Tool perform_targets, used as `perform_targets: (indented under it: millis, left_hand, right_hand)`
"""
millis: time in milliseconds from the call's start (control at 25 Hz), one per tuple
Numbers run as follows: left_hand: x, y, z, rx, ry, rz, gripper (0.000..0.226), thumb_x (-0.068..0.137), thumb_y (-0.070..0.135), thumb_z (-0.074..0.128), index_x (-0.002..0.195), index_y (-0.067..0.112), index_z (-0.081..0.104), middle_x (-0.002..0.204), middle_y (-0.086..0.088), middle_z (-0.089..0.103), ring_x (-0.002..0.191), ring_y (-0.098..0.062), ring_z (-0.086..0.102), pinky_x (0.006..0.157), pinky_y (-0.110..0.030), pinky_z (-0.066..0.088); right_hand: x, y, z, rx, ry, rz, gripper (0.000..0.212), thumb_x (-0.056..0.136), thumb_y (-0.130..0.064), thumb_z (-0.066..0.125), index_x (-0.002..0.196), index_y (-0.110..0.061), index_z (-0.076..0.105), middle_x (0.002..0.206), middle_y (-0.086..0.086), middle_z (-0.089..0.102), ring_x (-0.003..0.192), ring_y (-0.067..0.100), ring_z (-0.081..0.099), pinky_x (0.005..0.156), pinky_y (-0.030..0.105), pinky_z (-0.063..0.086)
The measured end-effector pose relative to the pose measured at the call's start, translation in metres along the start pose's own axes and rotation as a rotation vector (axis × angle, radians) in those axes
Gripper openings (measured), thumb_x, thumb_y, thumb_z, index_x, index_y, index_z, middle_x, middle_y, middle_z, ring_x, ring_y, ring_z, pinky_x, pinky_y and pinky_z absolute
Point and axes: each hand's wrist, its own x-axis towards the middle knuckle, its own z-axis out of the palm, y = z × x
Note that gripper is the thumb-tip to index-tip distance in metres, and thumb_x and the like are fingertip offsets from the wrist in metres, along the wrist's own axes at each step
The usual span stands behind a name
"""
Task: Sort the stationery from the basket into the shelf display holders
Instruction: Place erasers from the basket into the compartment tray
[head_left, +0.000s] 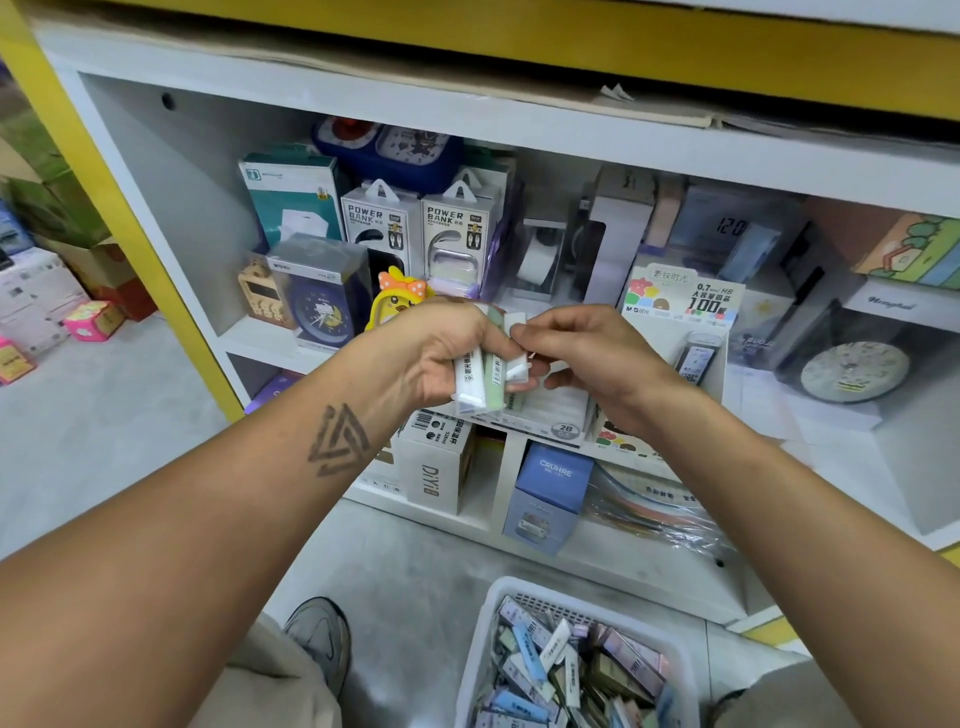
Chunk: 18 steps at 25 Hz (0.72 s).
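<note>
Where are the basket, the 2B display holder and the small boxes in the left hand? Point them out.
basket (480, 649): head view, left white wall.
2B display holder (565, 430): head view, front label.
small boxes (493, 376): head view, green box's side.

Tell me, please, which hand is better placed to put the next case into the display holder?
The right hand: it already pinches a white case and is nearer the holder. The left hand is occupied gripping the bunch of cases.

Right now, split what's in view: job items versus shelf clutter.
Job: small packs held by left hand; right hand pinching one; basket of packs; display holder.
Clutter: power bank boxes, blue clock, CRUHRE box.
</note>
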Motion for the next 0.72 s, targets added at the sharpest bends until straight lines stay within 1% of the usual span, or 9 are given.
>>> perform_targets:
  millis: [120,160,240,320,440,520,600,680,720]
  left_hand:
    - [0.003,0.001,0.003,0.001,0.009,-0.009,0.039,0.090,-0.017,0.045,0.129,-0.009,0.049,0.112,-0.028,0.064,0.098,-0.040,0.066,0.071,-0.050,0.060]
    - [0.003,0.002,0.002,-0.010,0.014,-0.004,0.035,0.092,-0.015,0.044,0.126,-0.008,0.049,0.108,-0.026,0.065,0.099,-0.040,0.066,0.077,-0.051,0.058]
    - [0.003,0.005,-0.001,-0.050,0.056,0.004,0.018,0.094,-0.014,0.042,0.107,-0.007,0.052,0.095,-0.022,0.064,0.105,-0.040,0.065,0.081,-0.050,0.057]
    - [0.003,0.007,-0.008,-0.109,0.127,0.009,0.015,0.094,-0.015,0.042,0.091,-0.005,0.053,0.085,-0.021,0.061,0.095,-0.035,0.067,0.071,-0.040,0.060]
    - [0.002,0.006,-0.015,-0.101,0.197,0.030,0.017,0.093,-0.015,0.045,0.084,-0.002,0.054,0.076,-0.019,0.061,0.066,-0.026,0.067,0.050,-0.030,0.059]
    - [0.000,0.005,-0.018,-0.103,0.212,0.028,0.019,0.093,-0.015,0.046,0.081,-0.002,0.055,0.071,-0.019,0.062,0.058,-0.024,0.067,0.049,-0.030,0.059]
    - [-0.001,0.005,-0.020,-0.111,0.223,0.024,0.019,0.093,-0.015,0.045,0.082,-0.004,0.055,0.072,-0.020,0.062,0.061,-0.024,0.066,0.050,-0.031,0.059]
    - [-0.002,0.006,-0.023,-0.124,0.232,0.017,0.018,0.094,-0.015,0.044,0.083,-0.005,0.055,0.075,-0.021,0.061,0.066,-0.025,0.065,0.050,-0.031,0.059]
    - [-0.002,0.005,-0.025,-0.125,0.237,0.015,0.018,0.094,-0.014,0.043,0.084,-0.005,0.055,0.076,-0.021,0.061,0.065,-0.024,0.065,0.049,-0.031,0.058]
  right_hand:
    - [-0.001,-0.004,-0.006,0.289,0.066,0.025,0.006,0.090,-0.003,0.069,0.084,-0.004,0.070,0.077,0.010,0.073,0.070,0.020,0.068,0.064,0.026,0.057]
    - [0.000,-0.006,-0.009,0.361,0.088,0.015,0.007,0.094,-0.003,0.063,0.087,-0.005,0.066,0.079,0.012,0.075,0.073,0.023,0.071,0.064,0.027,0.058]
    - [0.001,-0.007,-0.016,0.400,0.094,0.008,0.005,0.101,-0.010,0.054,0.097,-0.009,0.057,0.082,0.017,0.075,0.073,0.029,0.074,0.062,0.031,0.059]
    - [0.001,-0.007,-0.018,0.323,0.076,0.000,0.007,0.103,-0.016,0.055,0.105,-0.010,0.059,0.078,0.016,0.073,0.062,0.027,0.070,0.052,0.028,0.054]
    - [0.005,-0.002,-0.018,0.254,0.089,-0.020,0.015,0.100,-0.016,0.061,0.109,-0.006,0.068,0.073,0.013,0.069,0.054,0.019,0.058,0.047,0.023,0.044]
    - [0.008,0.000,-0.015,0.263,0.097,-0.029,0.016,0.096,-0.016,0.066,0.106,-0.005,0.073,0.071,0.008,0.068,0.055,0.014,0.055,0.051,0.021,0.045]
    - [0.013,0.003,-0.013,0.259,0.106,-0.037,0.013,0.092,-0.013,0.071,0.101,-0.006,0.076,0.073,0.002,0.069,0.062,0.010,0.055,0.059,0.018,0.048]
    - [0.018,0.006,-0.012,0.232,0.139,-0.024,0.011,0.092,-0.009,0.070,0.100,-0.008,0.078,0.084,0.000,0.073,0.075,0.010,0.059,0.073,0.018,0.052]
    - [0.021,0.008,-0.012,0.126,0.175,-0.043,0.013,0.093,-0.008,0.069,0.100,-0.010,0.079,0.092,0.000,0.074,0.083,0.011,0.061,0.079,0.019,0.053]
